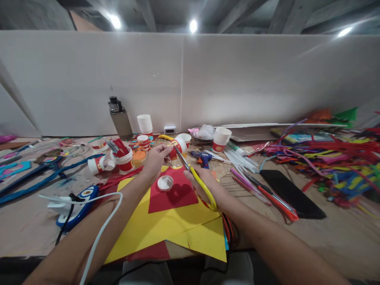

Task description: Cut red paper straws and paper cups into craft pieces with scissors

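Scissors gripped in right hand, blades at paper cup pinched by left hand, twelve o'clock of red sheet; cutting seems under way — next snip calls for a steady cup.

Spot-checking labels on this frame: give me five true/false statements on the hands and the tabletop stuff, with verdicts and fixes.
1. The right hand holds yellow-handled scissors. True.
2. The left hand is empty. False: it holds a red-and-white paper cup.
3. A round white piece lies on the red paper. True.
4. The dark flat slab lies to the left of the yellow paper. False: it lies to the right, past the right forearm.
5. The red paper lies on top of the yellow paper. True.
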The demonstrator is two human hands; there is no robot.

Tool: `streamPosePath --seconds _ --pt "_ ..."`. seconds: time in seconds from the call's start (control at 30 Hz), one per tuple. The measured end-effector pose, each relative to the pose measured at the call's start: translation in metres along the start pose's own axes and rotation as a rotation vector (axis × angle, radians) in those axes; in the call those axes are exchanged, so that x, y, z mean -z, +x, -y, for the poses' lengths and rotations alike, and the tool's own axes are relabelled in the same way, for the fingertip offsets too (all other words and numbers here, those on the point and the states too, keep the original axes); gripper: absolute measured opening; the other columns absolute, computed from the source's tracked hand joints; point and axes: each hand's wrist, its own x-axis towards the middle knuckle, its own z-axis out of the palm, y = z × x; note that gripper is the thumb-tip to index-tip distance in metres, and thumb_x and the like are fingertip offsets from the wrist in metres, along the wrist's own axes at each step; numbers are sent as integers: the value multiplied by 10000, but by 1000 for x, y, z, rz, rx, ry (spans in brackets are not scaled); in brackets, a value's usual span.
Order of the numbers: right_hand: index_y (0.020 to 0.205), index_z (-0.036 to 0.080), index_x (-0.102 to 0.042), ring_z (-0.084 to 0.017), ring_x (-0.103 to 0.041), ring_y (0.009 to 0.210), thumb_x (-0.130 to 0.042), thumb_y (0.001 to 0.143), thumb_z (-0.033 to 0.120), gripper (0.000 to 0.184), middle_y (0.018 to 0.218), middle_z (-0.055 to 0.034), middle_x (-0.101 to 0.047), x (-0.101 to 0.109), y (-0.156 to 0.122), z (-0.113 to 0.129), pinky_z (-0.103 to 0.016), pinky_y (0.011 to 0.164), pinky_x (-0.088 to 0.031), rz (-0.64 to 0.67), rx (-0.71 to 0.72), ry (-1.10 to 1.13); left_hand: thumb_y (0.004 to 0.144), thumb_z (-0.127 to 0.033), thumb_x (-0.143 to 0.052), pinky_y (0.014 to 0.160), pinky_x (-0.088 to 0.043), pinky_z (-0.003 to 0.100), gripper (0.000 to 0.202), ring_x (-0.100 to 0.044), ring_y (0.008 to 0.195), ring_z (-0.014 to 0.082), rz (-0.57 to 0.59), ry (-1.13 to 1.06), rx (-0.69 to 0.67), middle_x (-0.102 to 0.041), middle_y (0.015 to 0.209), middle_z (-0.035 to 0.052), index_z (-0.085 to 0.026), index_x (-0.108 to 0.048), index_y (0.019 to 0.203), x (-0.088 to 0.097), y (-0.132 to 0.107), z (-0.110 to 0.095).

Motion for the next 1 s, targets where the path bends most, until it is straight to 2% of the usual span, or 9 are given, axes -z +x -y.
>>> streamPosePath --seconds 0.2,0.3,0.4,0.5,0.77,1.0 --pt "762 218 -406 -83 -404 401 -408 860 551 348 551 50 -444 -3 0 -1 -195 359 -317 40 -111 127 698 -339 -688 433 -288 164 270 -396 460 30 -5 34 -47 -517 589 -29 -142 -516 633 7 6 3" --pt "767 213 -411 -78 -418 419 -452 847 540 339 565 50 -460 1 2 1 -192 379 -332 69 -86 125 696 -346 -685 431 -325 160 270 -424 463 36 -3 48 -18 -542 612 -23 -149 -505 652 9 8 2" --pt "764 204 -428 -74 -435 440 -489 835 523 332 589 42 -498 5 3 3 -190 404 -342 86 -63 93 695 -367 -677 400 -342 163 271 -511 503 69 10 73 4 -585 660 -3 -160 -502 696 11 8 2" --pt "757 202 -434 -80 -452 434 -494 831 528 339 577 38 -508 7 2 5 -192 395 -340 96 -80 78 687 -390 -684 370 -343 166 290 -562 512 95 23 106 -16 -589 665 -4 -169 -499 722 12 8 0" --pt "729 209 -440 -86 -409 361 -454 836 570 376 484 42 -471 8 0 20 -201 339 -312 90 -156 106 737 -384 -648 403 -418 175 254 -576 502 97 50 303 -113 -617 661 21 -153 -544 731 6 0 -5" --pt "730 205 -454 -80 -420 358 -446 842 561 374 500 36 -487 6 1 15 -185 328 -312 68 -133 119 741 -401 -639 428 -455 191 261 -588 565 116 34 308 -137 -600 671 16 -155 -552 750 6 2 0"
